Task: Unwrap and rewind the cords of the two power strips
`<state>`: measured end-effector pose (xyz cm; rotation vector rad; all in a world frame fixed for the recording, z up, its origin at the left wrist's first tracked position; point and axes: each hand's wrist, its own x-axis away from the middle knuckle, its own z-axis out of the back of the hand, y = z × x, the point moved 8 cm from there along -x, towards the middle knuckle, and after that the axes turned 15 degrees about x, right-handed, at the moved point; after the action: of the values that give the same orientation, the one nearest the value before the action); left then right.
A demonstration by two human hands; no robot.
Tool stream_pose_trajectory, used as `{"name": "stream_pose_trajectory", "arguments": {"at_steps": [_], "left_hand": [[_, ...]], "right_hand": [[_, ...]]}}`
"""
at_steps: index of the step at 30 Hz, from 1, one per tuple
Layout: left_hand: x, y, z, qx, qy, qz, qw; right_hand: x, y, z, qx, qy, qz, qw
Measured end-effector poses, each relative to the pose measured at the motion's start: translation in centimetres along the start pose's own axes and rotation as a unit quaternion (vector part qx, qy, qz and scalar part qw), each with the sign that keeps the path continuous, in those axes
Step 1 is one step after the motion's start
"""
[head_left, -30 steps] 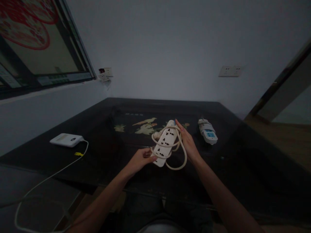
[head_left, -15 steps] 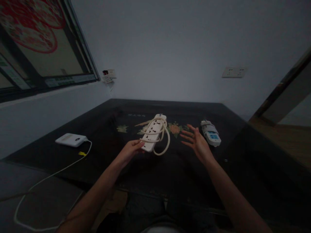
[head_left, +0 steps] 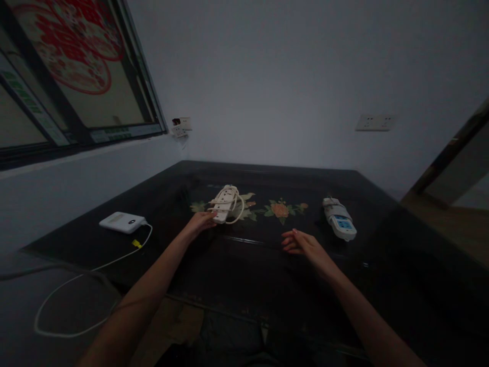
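A white power strip (head_left: 225, 202) with its cord wound round it lies on the dark table (head_left: 248, 265), over the painted flower pattern. My left hand (head_left: 200, 223) reaches out to the strip's near end, fingers closed on it. Near the middle of the table, my right hand (head_left: 301, 243) rests palm down with loosely curled fingers, empty and well apart from the strip. A second white plug device (head_left: 339, 219) with a blue label lies to the right of that hand.
A white box (head_left: 122, 222) sits at the table's left, with a white cable (head_left: 91, 285) looping off the edge. Wall sockets (head_left: 371, 122) are on the back wall, and a window is at the left. The room is dim.
My left hand carried the wound strip forward and left and set it down on the table. My right hand let go of the strip, moved away right and lowered onto the table.
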<state>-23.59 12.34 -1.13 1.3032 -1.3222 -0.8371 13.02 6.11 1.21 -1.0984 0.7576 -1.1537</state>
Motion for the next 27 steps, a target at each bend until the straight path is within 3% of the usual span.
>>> {"name": "stream_pose_trajectory", "arguments": {"at_steps": [11, 18, 27], "left_hand": [[-0.3, 1.4, 0.9, -0.165, 0.065, -0.129, 0.976], [0.0, 2.3, 2.5, -0.221, 0.122, -0.146, 0.956], [0.6, 2.9, 3.2, -0.218, 0.157, -0.155, 0.951]], "right_hand": [[-0.3, 0.0, -1.3, 0.092, 0.001, 0.073, 0.993], [-0.2, -0.2, -1.2, 0.132, 0.004, 0.082, 0.988], [0.2, -0.7, -1.5, 0.167, 0.003, 0.086, 0.982]]}}
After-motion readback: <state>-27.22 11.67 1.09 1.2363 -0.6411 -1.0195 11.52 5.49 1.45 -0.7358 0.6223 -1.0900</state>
